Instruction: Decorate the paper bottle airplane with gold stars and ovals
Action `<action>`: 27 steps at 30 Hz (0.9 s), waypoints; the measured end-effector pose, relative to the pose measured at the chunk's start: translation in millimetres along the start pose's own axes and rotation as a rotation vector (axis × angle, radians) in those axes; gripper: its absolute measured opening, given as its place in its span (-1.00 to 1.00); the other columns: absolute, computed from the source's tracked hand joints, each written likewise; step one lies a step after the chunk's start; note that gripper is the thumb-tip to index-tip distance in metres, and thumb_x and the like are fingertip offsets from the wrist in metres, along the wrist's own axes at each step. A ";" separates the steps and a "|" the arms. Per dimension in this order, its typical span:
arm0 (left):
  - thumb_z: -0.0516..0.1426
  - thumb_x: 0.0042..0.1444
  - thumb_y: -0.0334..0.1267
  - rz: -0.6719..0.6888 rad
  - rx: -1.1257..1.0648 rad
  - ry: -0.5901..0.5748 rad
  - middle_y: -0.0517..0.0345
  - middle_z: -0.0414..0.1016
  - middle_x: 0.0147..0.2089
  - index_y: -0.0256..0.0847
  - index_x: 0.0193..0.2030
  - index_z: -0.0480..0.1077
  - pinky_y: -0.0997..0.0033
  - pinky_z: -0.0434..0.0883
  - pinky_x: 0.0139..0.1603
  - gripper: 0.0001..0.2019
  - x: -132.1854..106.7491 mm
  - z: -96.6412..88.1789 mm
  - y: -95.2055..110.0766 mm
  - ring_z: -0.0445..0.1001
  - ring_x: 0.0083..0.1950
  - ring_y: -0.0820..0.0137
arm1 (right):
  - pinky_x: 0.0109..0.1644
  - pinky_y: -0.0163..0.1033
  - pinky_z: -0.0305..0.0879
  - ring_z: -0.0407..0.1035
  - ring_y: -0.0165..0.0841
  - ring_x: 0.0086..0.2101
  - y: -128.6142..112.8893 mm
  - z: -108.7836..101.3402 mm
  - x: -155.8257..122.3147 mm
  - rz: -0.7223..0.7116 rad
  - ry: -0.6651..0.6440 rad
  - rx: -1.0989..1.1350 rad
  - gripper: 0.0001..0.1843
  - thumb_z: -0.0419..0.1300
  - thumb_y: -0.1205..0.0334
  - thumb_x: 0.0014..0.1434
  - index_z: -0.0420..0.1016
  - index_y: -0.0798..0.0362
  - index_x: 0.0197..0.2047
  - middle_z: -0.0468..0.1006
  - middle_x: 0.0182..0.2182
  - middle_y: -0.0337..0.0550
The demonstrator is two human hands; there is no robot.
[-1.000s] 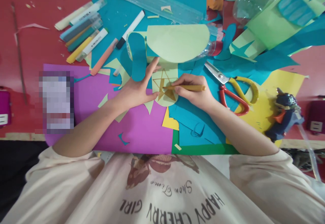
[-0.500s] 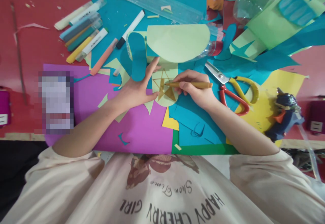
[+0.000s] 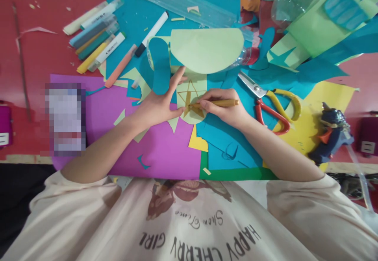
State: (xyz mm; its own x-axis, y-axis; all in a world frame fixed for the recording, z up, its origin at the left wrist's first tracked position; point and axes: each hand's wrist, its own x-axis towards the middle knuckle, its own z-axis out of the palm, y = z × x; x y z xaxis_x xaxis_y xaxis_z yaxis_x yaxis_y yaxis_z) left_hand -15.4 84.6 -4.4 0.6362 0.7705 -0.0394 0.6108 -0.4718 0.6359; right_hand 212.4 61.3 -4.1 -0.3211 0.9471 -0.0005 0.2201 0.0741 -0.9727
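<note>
Right hand [image 3: 228, 112] and brown marker [image 3: 227, 103], compared with half a second earlier: both have shifted leftward over the pale green paper [image 3: 201, 80]. The marker's tip now sits nearer the person, at the star's [image 3: 188, 97] lower-left arm; its rear end lies farther from the scissors [image 3: 258, 90].

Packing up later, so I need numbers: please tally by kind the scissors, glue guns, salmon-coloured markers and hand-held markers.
Scissors: 1
Glue gun: 1
Salmon-coloured marker: 1
Ochre marker, held in the right hand: 1
Total: 4
</note>
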 end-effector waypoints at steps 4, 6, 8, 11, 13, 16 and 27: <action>0.13 0.24 -0.06 -0.004 -0.019 0.004 0.08 0.11 0.44 0.17 0.46 -0.38 0.39 0.55 -0.11 -0.15 -0.3 0.6 -0.6 0.32 0.33 0.10 | -0.46 -0.35 0.27 0.33 -0.50 -0.56 1.6 0.0 0.3 -0.034 0.059 0.045 -0.76 0.26 0.13 0.13 0.52 0.10 -0.47 0.51 -0.58 -0.23; 0.14 0.23 -0.05 -0.009 -0.016 0.006 0.08 0.13 0.43 0.18 0.45 -0.40 0.40 0.55 -0.16 -0.14 -0.5 1.9 -2.2 0.37 0.29 0.09 | -0.48 -0.36 0.26 0.30 -0.52 -0.58 2.1 0.9 0.7 -0.053 0.110 0.069 -0.73 0.26 0.08 0.15 0.51 0.11 -0.45 0.48 -0.59 -0.26; 0.13 0.23 -0.05 -0.016 -0.005 0.004 0.07 0.14 0.42 0.18 0.45 -0.42 0.41 0.55 -0.20 -0.14 -0.8 3.2 -3.6 0.41 0.26 0.09 | -0.51 -0.38 0.23 0.26 -0.55 -0.60 2.7 2.3 1.1 -0.070 0.150 0.084 -0.68 0.27 0.01 0.15 0.50 0.10 -0.43 0.45 -0.59 -0.28; 0.12 0.24 -0.05 -0.019 0.005 0.004 0.06 0.16 0.41 0.18 0.45 -0.42 0.41 0.55 -0.23 -0.14 -1.0 3.8 -4.3 0.42 0.24 0.09 | -0.56 -0.39 0.18 0.23 -0.57 -0.62 3.2 4.2 1.5 -0.060 0.184 0.085 -0.59 0.25 -0.13 0.14 0.48 0.09 -0.40 0.43 -0.59 -0.29; 0.12 0.23 -0.04 -0.009 0.006 0.005 0.05 0.16 0.40 0.18 0.45 -0.42 0.43 0.55 -0.24 -0.15 -1.0 3.4 -3.9 0.42 0.24 0.09 | -0.58 -0.39 0.18 0.23 -0.56 -0.62 3.2 4.9 1.6 -0.041 0.192 0.077 -0.56 0.24 -0.18 0.13 0.47 0.08 -0.39 0.43 -0.58 -0.29; 0.11 0.24 -0.04 -0.003 0.006 -0.002 0.05 0.17 0.40 0.17 0.46 -0.42 0.46 0.54 -0.25 -0.15 -0.9 2.2 -2.7 0.41 0.25 0.10 | -0.58 -0.39 0.19 0.24 -0.56 -0.62 2.9 5.2 1.5 -0.029 0.193 0.068 -0.54 0.23 -0.21 0.13 0.46 0.07 -0.38 0.42 -0.58 -0.29; 0.12 0.22 -0.04 0.003 0.020 0.010 0.06 0.18 0.40 0.17 0.46 -0.42 0.48 0.52 -0.32 -0.14 -1.0 1.9 -4.2 0.45 0.22 0.11 | -0.46 -0.34 0.21 0.26 -0.53 -0.54 0.1 1.9 1.2 -0.011 0.136 -0.001 -0.61 0.25 -0.10 0.16 0.47 0.09 -0.40 0.45 -0.54 -0.26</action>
State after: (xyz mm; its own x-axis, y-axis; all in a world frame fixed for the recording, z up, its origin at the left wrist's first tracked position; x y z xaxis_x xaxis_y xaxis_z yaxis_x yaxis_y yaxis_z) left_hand -17.7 84.9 -8.4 0.6335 0.7731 -0.0297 0.6183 -0.4828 0.6201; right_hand 210.3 61.9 -4.6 -0.1954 0.9798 0.0418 0.2180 0.0850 -0.9722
